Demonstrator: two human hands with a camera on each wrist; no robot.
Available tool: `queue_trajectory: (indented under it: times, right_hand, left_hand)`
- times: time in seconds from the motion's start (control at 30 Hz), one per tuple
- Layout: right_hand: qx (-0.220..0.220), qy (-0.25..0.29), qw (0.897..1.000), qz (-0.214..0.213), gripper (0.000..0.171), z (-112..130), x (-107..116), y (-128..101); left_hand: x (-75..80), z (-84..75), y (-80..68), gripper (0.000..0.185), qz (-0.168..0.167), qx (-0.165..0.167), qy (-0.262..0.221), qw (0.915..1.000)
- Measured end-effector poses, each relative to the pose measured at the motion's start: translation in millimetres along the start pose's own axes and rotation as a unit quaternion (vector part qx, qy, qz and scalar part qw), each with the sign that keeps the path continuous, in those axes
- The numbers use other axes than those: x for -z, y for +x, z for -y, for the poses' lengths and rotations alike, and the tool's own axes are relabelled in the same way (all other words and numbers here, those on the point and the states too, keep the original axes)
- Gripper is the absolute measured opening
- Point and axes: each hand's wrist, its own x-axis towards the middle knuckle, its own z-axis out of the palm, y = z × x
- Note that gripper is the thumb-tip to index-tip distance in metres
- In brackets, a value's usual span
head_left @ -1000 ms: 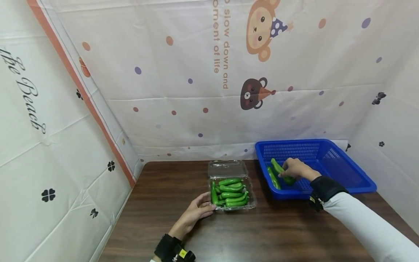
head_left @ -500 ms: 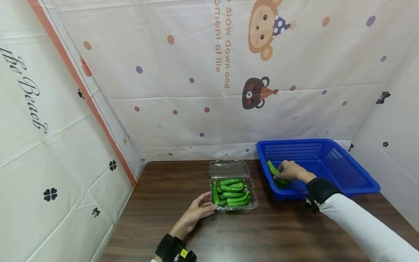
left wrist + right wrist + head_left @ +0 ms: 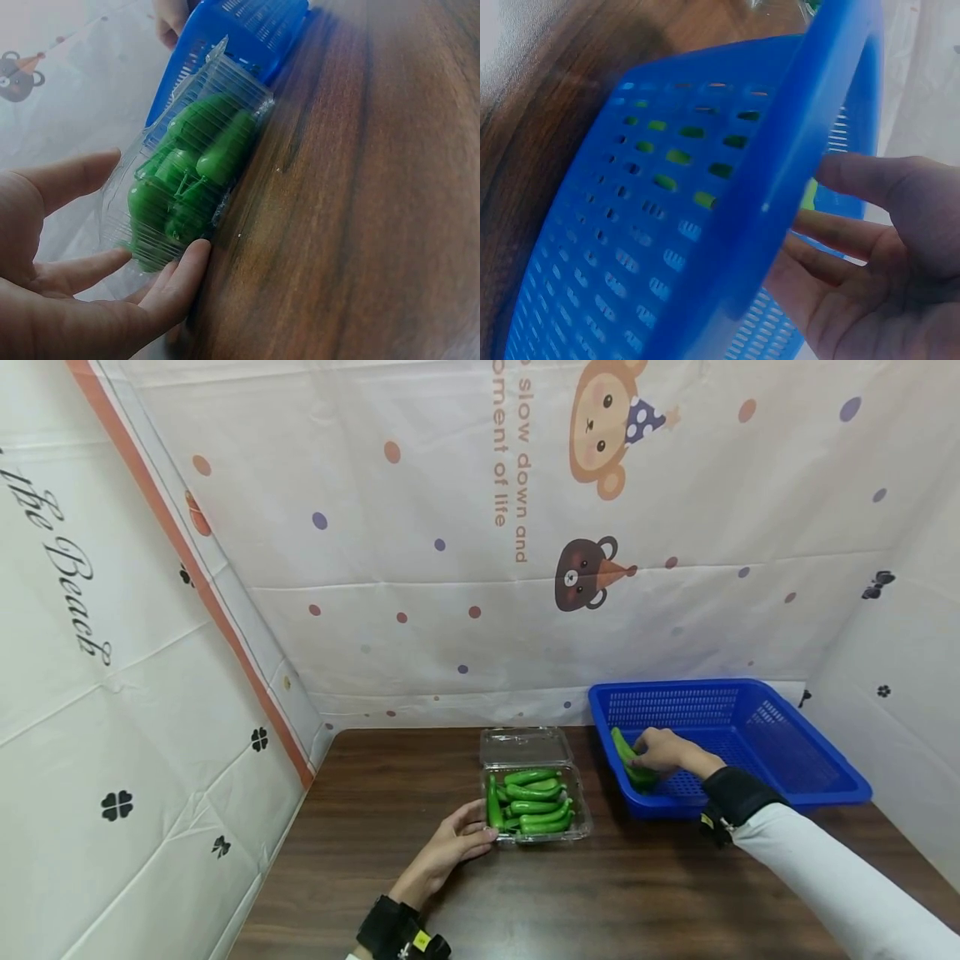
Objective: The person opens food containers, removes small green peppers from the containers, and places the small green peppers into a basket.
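Here we are, starting at the left: the left hand [image 3: 452, 845] sits at eight o'clock to the clear box [image 3: 582, 814], its grip wide, fingers spread and resting against the near-left corner rather than clasping it. One box, then, square on the brown tabletop [image 3: 360, 810], and its one lid [image 3: 525, 747] lies back at twelve o'clock, so closing up is not done. Inside, look at those green peppers [image 3: 536, 807]! One runs lengthwise at nine o'clock; the others lie crosswise beside it. I count at least seven, but they overlap, so the full number can't be told.

Across we go, to about two o'clock from the box, where the one blue basket [image 3: 780, 747] stands, and most of its floor shows bare. The right hand [image 3: 667, 752] reaches in on the nine o'clock side, grip narrow, thumb and fingers pinching a green pepper [image 3: 624, 748] close to the basket's wall. At least one in here, perhaps two; the hand hides the rest.

So how far along? Well on, I'd judge: the box already looks well stocked, far more peppers there than in the basket, and only what's under that right hand appears left over here.
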Motion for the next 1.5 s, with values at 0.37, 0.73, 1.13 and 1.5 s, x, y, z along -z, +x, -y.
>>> queue_trajectory:
  times: [0.37,0.73,1.13,1.5]
  right_hand:
    - [0.018,-0.008,1.000,-0.014,0.029,-2,-5,2]
    - [-0.002,0.044,0.999,-0.012,0.047,-2,-2,-3]
    - [0.043,-0.017,0.995,-0.084,0.043,33,20,6]
    - [0.106,-0.067,0.980,-0.154,0.033,97,11,17]
  left_hand:
    - [0.3,2.4,1.1,0.083,0.003,0.001,0.001,1.0000]
    - [1.0,4.0,1.5,0.082,0.001,-0.002,0.002,1.0000]
    - [4.3,3.2,2.1,0.083,0.000,-0.001,0.004,1.0000]
    - [2.1,2.0,3.2,0.082,-0.002,-0.003,0.001,1.0000]
